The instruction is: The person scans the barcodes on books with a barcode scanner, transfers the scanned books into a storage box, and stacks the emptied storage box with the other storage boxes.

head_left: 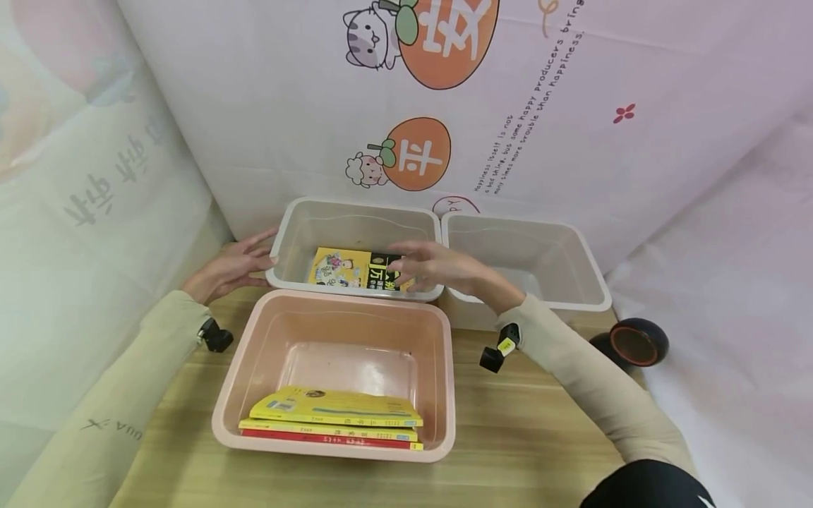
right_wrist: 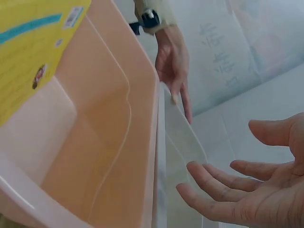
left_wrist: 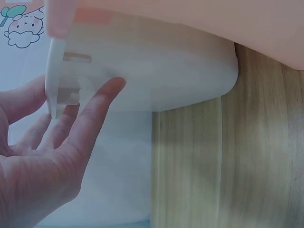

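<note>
one bin [head_left: 356, 227] | off-white, lipped, round-cornered | left hand [head_left: 236, 267] grips it

We see a small screened-off nook, though we cannot tell whether it belongs to a home, an office or a studio. Pale, creased sheeting [head_left: 699, 77] walls in a wood-grain desk [head_left: 521, 423] at the back and sides, printed with a cartoon cat [head_left: 370, 39], orange fruits [head_left: 416, 154] and an English motto [head_left: 538, 113]. On the desk we find plastic bins [head_left: 356, 317] and yellow books [head_left: 336, 403], everyday household goods.
</note>
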### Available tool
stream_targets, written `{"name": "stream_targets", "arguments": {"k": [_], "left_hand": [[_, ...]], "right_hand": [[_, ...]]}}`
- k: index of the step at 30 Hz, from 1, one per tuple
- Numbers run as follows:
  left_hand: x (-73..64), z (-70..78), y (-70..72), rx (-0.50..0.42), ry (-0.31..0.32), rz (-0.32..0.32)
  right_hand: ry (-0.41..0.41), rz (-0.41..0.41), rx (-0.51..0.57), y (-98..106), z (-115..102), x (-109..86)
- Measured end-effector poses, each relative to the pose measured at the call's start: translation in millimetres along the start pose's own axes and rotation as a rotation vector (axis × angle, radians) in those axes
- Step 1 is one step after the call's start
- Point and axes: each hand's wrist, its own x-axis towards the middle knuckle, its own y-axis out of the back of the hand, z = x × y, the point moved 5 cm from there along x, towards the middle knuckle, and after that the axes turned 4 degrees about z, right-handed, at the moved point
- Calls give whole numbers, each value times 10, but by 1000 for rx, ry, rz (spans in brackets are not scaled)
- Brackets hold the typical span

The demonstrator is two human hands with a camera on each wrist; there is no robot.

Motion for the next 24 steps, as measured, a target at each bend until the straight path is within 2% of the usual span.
{"name": "stream_targets", "arguments": {"k": [2,5,9,14,18,24], "left_hand": [[0,-8,-2,2,-1,2],[0,-16,0,4,1,9],[-2,-11,-10,2,4,17],[3,-21,-7,-6,3,19],[1,-25,-1,-4,4,25],[19,-14,-2,-1,2,23]], "right_hand": [[6,-33,18,-71,-35,-41],[23,-87,-21,-183,-104,-103],[90,-149,-177,-323,-178,-187],[188,-215,-351,-490,-124,-286],[186,-314,-447,-617,-58,-427],[152,-464,-653,-821,120,-622]]}}
